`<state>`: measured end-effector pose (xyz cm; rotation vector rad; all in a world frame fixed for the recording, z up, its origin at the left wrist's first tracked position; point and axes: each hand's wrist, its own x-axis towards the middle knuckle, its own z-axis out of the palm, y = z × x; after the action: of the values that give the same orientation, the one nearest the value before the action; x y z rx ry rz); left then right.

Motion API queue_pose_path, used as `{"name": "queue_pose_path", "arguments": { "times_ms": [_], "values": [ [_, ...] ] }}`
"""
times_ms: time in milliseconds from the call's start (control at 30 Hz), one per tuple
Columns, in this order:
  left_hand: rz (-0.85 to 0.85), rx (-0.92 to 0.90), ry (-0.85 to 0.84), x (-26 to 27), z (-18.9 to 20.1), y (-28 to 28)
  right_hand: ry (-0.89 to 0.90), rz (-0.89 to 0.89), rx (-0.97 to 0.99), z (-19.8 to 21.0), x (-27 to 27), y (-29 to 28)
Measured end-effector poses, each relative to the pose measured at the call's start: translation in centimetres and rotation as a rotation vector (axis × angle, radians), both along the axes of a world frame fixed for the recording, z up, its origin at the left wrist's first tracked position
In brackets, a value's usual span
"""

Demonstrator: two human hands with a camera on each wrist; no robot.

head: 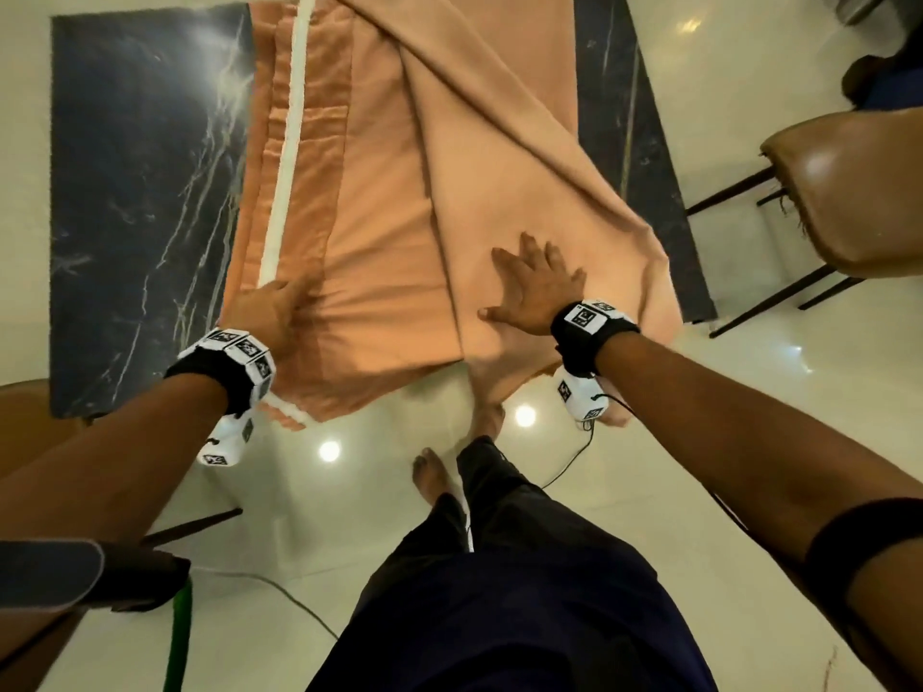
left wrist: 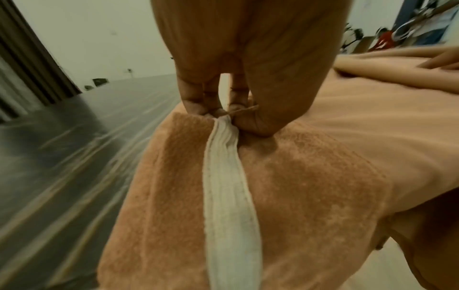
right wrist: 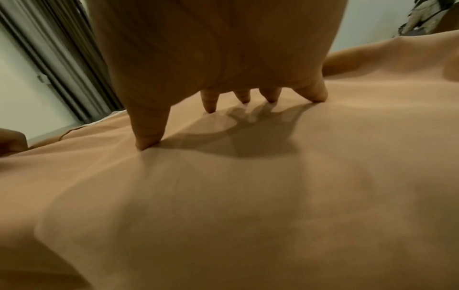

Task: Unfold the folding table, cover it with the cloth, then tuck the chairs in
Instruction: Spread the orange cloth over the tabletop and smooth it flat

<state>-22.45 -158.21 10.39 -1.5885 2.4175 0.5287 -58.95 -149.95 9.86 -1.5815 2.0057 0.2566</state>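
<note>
An orange cloth [head: 379,202] with a white stripe [head: 284,157] lies partly folded along the middle of the dark marble-look table [head: 135,192]. Its near end hangs over the front edge. My left hand [head: 264,312] pinches the cloth at the white stripe [left wrist: 223,176]; the fingers [left wrist: 196,106] and thumb close on a bunched fold. My right hand [head: 529,292] lies flat with spread fingers on a smooth upper layer of the cloth [right wrist: 223,196], the fingertips [right wrist: 211,108] pressing down. Bare tabletop shows to the left and in a strip at the right [head: 624,117].
A brown leather chair [head: 849,192] with black legs stands right of the table. Another chair's edge [head: 30,417] shows at the left. The glossy white floor [head: 374,442] holds a thin cable [head: 569,467] and my bare feet. A green strap [head: 180,636] hangs at lower left.
</note>
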Motion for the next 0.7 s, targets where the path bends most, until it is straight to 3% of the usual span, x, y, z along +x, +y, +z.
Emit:
{"name": "queue_pose_path", "arguments": {
  "times_ms": [167, 333, 433, 500, 600, 700],
  "values": [
    [0.152, 0.105, -0.192, 6.9, 1.0, 1.8, -0.068, 0.053, -0.004, -0.4, 3.9, -1.2],
    [0.055, 0.308, -0.405, 7.3, 2.5, 2.5, 0.001, -0.019, -0.062, 0.8, 3.5, -1.9],
    [0.027, 0.372, -0.37, 6.0, 3.0, 0.3, 0.034, -0.032, -0.171, 1.8, 2.6, -3.1],
    [0.071, 0.316, -0.318, 4.8, 3.0, -2.3, 0.013, 0.008, -0.256, 2.5, 2.2, -4.7],
    [0.158, 0.218, -0.111, 1.7, 3.0, -6.2, -0.044, 0.068, -0.32, 3.0, 2.4, -8.7],
    [0.13, 0.164, -0.069, -1.9, 2.5, -10.2, -0.018, 0.173, -0.3, 2.9, 3.4, -14.3]
  ]
}}
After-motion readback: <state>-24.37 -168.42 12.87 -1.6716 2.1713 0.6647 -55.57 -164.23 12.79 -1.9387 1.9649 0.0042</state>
